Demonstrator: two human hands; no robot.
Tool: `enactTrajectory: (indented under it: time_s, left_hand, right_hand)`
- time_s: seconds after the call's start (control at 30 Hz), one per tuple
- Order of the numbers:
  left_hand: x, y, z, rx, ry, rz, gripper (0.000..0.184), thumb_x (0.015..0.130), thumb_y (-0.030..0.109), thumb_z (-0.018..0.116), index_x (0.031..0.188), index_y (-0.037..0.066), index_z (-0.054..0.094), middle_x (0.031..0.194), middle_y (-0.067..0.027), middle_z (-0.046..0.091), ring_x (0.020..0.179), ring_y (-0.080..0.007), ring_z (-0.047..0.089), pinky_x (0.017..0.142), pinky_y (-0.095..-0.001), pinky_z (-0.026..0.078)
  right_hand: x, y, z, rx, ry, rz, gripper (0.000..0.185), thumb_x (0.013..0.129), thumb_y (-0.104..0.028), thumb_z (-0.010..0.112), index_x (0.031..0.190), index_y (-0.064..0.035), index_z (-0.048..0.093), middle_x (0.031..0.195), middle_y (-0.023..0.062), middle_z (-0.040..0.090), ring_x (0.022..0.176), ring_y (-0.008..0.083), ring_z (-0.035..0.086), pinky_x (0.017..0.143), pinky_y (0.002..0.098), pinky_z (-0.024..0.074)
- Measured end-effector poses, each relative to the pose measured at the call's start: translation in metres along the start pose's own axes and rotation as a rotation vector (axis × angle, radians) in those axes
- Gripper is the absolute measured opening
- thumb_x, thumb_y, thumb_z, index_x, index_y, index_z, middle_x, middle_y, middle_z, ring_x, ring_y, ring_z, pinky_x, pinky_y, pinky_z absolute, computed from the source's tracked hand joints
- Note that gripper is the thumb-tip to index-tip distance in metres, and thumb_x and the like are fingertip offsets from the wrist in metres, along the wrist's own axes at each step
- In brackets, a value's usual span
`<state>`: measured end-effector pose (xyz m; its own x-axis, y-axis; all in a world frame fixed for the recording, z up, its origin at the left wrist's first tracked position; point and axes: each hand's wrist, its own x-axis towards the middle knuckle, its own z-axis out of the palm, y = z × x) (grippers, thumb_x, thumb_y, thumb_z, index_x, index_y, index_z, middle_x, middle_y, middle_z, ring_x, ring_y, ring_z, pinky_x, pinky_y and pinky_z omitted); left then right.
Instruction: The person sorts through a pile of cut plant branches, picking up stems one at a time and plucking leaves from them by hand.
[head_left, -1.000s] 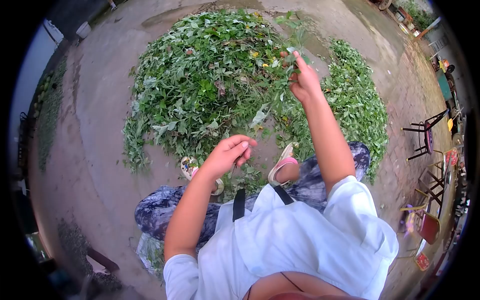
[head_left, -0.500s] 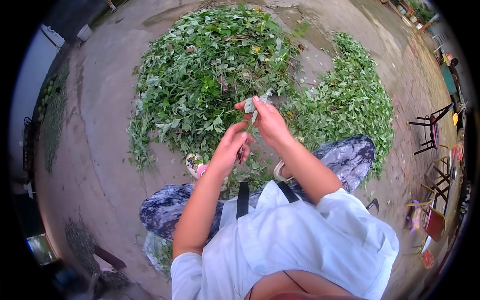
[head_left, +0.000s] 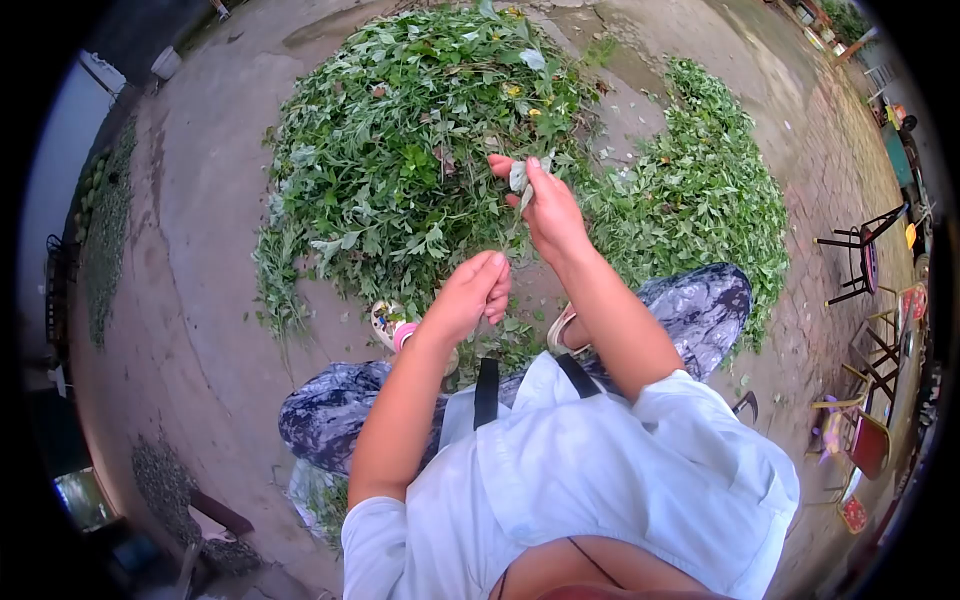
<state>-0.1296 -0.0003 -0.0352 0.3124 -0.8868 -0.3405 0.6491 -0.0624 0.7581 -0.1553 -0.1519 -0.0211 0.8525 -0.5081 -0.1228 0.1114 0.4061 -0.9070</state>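
Note:
A leafy green sprig with pale leaf undersides is pinched between the thumb and fingers of my right hand. Lower and to the left, my left hand is closed, its fingertips pressed together; whatever is in them is hidden or too small to make out. The two hands are apart. In front of them lies a large heap of cut leafy greens, its near edge just beyond my hands. A smaller pile of greens spreads to the right.
My shoes and knees flank scattered leaves on the concrete ground. A bag of greens sits by my left side. Chairs stand along the right, and a white bucket at the far left.
My hands have drawn apart: the right moved up and away with the sprig, the left shifted slightly down. My left fingers, loosely curled before, are now closed together.

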Motion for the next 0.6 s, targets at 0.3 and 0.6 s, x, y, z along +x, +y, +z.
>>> enactTrajectory:
  time_s: [0.3, 0.6]
  left_hand:
    - [-0.04, -0.012, -0.058, 0.578, 0.031, -0.083, 0.024, 0.091, 0.023, 0.038, 0.074, 0.006, 0.04, 0.06, 0.003, 0.035, 0.051, -0.0067, 0.034, 0.045, -0.0209, 0.031]
    - [-0.06, 0.029, -0.095, 0.758, -0.005, -0.175, 0.028, 0.091, 0.023, 0.036, 0.072, 0.006, 0.044, 0.055, 0.0017, 0.042, 0.047, -0.0067, 0.039, 0.043, -0.0202, 0.033]
  right_hand:
    - [0.071, -0.051, -0.167, 0.812, 0.185, -0.142, 0.033, 0.093, -0.031, 0.026, 0.084, -0.0044, 0.043, 0.061, 0.002, 0.042, 0.05, 0.0111, 0.041, 0.045, 0.0215, 0.0347]
    - [0.082, -0.07, -0.165, 0.447, 0.354, -0.126, 0.026, 0.091, -0.027, 0.031, 0.08, -0.0059, 0.042, 0.054, -0.0017, 0.03, 0.041, 0.0074, 0.021, 0.035, 0.0213, 0.0168]
